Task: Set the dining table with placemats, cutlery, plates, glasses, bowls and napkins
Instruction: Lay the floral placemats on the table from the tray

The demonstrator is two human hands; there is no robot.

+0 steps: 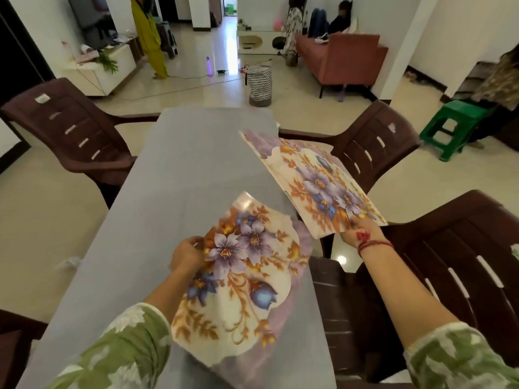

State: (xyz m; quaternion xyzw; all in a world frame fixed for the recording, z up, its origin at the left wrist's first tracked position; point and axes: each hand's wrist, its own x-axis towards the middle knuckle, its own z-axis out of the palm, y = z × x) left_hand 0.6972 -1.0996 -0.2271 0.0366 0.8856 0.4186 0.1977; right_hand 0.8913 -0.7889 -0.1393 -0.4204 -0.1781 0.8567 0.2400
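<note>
On the left, a brown chair [75, 130] is standing beside the table [182, 164], which is wearing a plain grey cloth. Your left hand [186, 254] is curling its fingers round the left edge of the near placemat [241, 276]. This floral sheet is spreading out to the right of your grip and back toward you. Its far corner is curling upward, and its right side is reaching the table's right edge.

Further right, your right hand [362, 231], with a red thread [373, 244] round the wrist, is pinching the near corner of the far placemat [314, 181]. That mat is stretching away from your fingers toward the far left. It is tilting in the air over the table's right edge and partly over the far right chair [376, 144]. Whether you are holding one sheet or several there is not clear. The near right chair [449, 248] is sitting just beside your right forearm.
</note>
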